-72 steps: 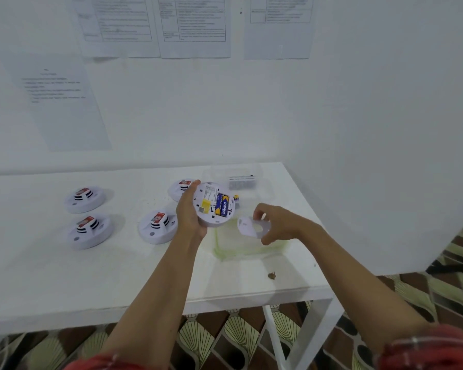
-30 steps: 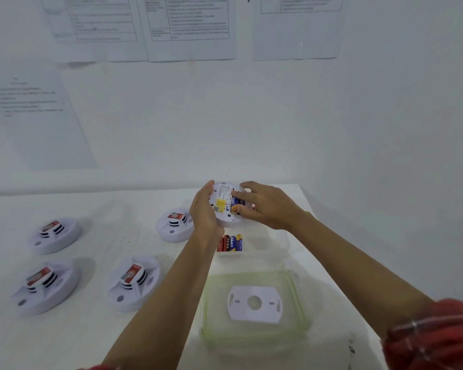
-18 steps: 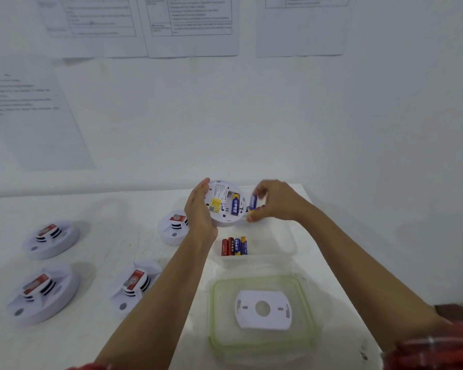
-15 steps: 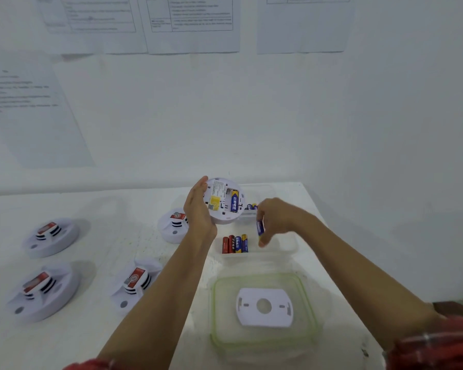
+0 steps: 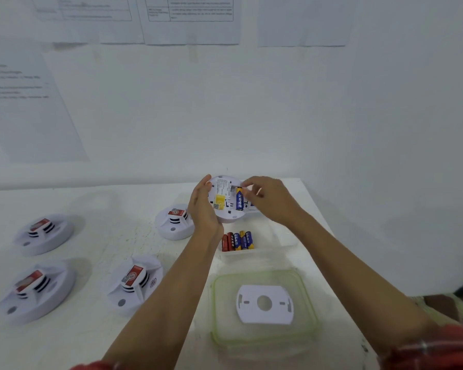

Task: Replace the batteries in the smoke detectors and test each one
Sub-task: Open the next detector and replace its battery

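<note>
My left hand holds a white smoke detector above the table, its back turned to me. One blue battery sits in the open compartment beside a yellow label. My right hand reaches in from the right, and its thumb and forefinger pinch the top end of that battery. Below the hands, several loose red and blue batteries lie in a clear plastic container. The detector's white mounting plate rests on the green-rimmed lid.
Several other smoke detectors stand face up on the white table: one just left of my left wrist, one nearer, two at the far left. The table ends at the right by a white wall.
My right hand pulled a blue battery out of the detector, carried it down to the clear container, and has come back up to the battery still in the compartment. The left hand kept hold.
</note>
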Motion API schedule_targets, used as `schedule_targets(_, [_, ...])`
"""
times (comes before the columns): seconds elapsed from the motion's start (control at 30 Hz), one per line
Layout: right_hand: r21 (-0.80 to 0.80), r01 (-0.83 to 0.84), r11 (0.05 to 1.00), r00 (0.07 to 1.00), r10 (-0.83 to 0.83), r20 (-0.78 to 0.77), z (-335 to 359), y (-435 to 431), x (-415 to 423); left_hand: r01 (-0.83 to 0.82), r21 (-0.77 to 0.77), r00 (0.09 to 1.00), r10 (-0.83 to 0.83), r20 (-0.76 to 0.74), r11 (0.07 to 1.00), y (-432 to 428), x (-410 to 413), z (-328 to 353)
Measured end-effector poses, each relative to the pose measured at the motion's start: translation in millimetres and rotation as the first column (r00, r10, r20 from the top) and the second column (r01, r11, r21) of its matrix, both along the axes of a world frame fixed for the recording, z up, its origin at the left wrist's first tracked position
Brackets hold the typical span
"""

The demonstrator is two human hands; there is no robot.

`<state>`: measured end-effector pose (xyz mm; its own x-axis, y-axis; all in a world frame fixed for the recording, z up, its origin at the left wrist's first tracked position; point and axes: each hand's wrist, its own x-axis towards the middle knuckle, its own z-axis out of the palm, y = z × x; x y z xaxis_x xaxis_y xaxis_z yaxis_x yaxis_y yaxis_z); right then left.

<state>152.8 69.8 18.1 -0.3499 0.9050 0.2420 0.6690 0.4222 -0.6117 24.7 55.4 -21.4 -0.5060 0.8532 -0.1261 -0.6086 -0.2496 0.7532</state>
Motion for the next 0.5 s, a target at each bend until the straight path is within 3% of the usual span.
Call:
schedule_targets(0.07, [0.020, 0.000, 1.000, 0.998, -0.001, 0.070, -7.7, -1.6, -10.3, -0.020, 0.007, 1.000, 0.020, 0.015, 1.000, 0.3, 4.4, 2.1])
schedule_targets(0.23, [0.105, 0.076, 0.992, 0.996, -0.081, 0.044, -15.1, 4.5, -16.9, -0.090, -0.005, 0.996, 0.090, 0.023, 0.996, 0.2, 9.6, 3.2])
schedule_targets(0.5, [-0.025, 0.103, 0.994, 0.986, -0.106, -0.130, -12.6, 10.8, -18.5, -0.118, -0.013, 0.993, 0.118, -0.007, 0.993, 0.4, 17.0, 3.8])
